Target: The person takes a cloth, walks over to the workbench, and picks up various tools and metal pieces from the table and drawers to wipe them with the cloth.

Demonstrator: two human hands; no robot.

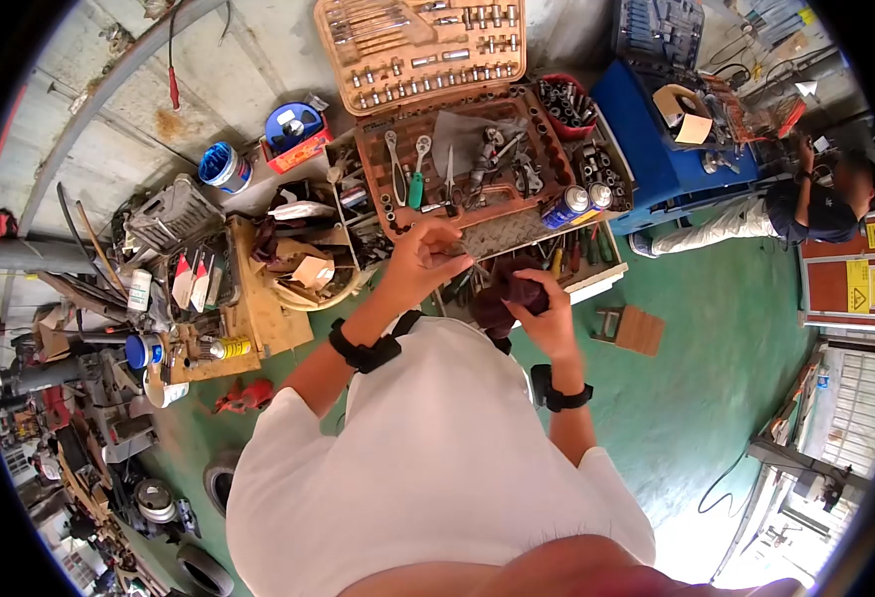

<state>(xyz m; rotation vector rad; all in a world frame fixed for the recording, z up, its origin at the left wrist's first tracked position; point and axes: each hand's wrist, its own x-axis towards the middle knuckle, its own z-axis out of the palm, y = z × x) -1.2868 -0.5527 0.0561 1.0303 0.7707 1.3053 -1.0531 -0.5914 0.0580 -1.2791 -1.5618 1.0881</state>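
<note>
My left hand (420,263) is in front of the open orange socket set case (388,149), thumb and fingertips drawn together in a pinch. Anything between those fingertips is too small to make out. My right hand (549,316) grips a dark maroon cloth (519,289), bunched up just above the open tool drawer (606,279). In the case's lower half lie a green-handled ratchet (419,174), another ratchet (393,159) and a heap of metal parts (492,154). Two spray cans (567,207) stand at its right corner.
Left of the case is a wooden bench (258,318) with a basin of scraps (323,289). A blue cabinet (626,129) stands to the right, and beyond it a person in a dark top (815,211). A wooden piece (638,330) lies on the green floor (696,378).
</note>
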